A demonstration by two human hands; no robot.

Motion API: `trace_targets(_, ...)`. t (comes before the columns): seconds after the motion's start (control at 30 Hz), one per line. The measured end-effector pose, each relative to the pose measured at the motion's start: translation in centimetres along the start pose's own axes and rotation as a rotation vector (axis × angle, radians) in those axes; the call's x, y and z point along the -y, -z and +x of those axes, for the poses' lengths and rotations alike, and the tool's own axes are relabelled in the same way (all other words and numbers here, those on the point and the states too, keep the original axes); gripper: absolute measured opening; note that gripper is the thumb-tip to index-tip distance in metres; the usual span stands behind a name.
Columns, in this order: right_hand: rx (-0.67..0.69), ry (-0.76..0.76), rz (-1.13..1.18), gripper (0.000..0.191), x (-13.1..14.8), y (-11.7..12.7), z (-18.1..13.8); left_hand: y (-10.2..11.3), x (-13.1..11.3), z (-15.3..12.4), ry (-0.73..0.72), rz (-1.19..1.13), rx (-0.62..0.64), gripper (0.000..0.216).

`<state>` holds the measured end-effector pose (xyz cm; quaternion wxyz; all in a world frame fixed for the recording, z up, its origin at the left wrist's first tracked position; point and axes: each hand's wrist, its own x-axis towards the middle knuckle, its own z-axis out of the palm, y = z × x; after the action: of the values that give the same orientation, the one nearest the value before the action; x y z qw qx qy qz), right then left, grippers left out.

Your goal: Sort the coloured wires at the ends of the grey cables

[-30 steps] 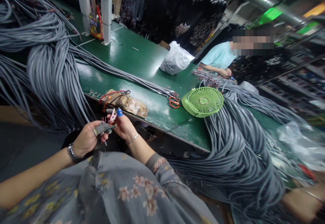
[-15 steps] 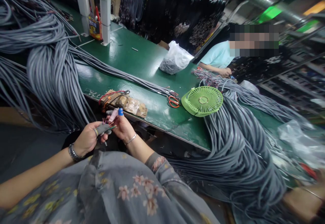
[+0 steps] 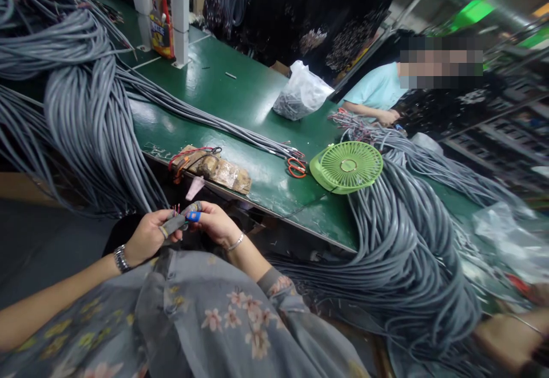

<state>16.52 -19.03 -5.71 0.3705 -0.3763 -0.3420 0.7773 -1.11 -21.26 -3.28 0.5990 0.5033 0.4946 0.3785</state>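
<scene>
My left hand [image 3: 151,234], with grey covers on its fingers, is closed in a pinch on the end of a grey cable. Thin coloured wires [image 3: 176,210] stick up from between its fingertips. My right hand [image 3: 218,225] meets it from the other side, a blue cover on the thumb and a grey one on the forefinger. Thumb and forefinger press together at the wire ends, which they mostly hide. Just beyond, a pale pink strip [image 3: 195,187] hangs at the table edge, apart from both hands.
On the green table [image 3: 253,106] lie a taped cardboard block [image 3: 225,174], orange-handled scissors [image 3: 297,167], a green fan [image 3: 346,166] and a plastic bag [image 3: 302,92]. Grey cable bundles [image 3: 92,103] drape over the edge at left and right [image 3: 394,235]. A co-worker [image 3: 373,93] is across the table.
My right hand has come down from beside the pink strip, and its raised thumb now presses against the forefinger at the wires. My left hand keeps its hold. The view has shifted slightly.
</scene>
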Motion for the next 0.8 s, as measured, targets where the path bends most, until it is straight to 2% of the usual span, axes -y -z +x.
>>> trace_targets(0.23, -0.078, 0.083, -0.127, 0.046, 0.3, -0.9, -0.3, 0.1, -0.5, 0.2, 0.018, 0.082, 0.122, 0.028)
trace_targets(0.33, -0.098, 0.104, -0.163, 0.045, 0.4, -1.0, -0.3, 0.0, -0.7, 0.1, 0.034, 0.073, 0.121, 0.024)
trace_targets(0.47, -0.135, 0.122, -0.130, 0.046, 0.0, -1.2, -0.1, -0.1, -0.8, -0.1, 0.048, -0.015, 0.064, 0.026)
trace_targets(0.67, -0.176, 0.121, -0.020, 0.041, -0.6, -0.6, 0.5, 0.0, 0.7, -0.1, 0.009, -0.122, -0.092, 0.025)
trace_targets(0.8, -0.193, 0.003, 0.173, 0.043, 0.5, -0.1, 1.6, -0.7, -0.1, 0.1, 0.038, -0.251, -0.158, 0.026)
